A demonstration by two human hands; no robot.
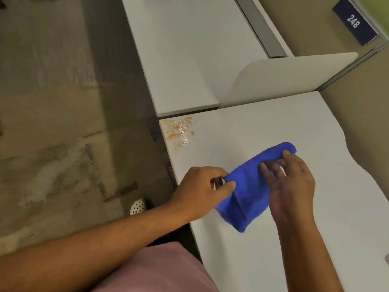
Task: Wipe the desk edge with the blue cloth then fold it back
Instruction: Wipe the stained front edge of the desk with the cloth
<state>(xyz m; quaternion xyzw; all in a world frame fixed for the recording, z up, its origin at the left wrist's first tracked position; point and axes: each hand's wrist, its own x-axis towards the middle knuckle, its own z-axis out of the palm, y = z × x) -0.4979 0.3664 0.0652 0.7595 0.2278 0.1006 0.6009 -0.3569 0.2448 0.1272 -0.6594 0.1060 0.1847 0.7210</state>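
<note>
A blue cloth (250, 192) is lifted and bunched over the white desk (263, 260), near its left edge. My left hand (202, 190) pinches the cloth's left corner between thumb and fingers. My right hand (290, 184) grips the cloth's upper right part, fingers curled into the fabric. The cloth hangs between both hands, with its lower corner touching the desk. An orange and white stain (181, 131) with crumbs lies on the desk's far left corner, beyond the hands.
A second white desk (189, 60) stands beyond, split off by a white divider panel (284, 79). A beige partition wall carries a dark sign (354, 23) reading 248. Grey patterned floor (52, 123) lies to the left, with a spotted shoe (137, 206) by the desk edge.
</note>
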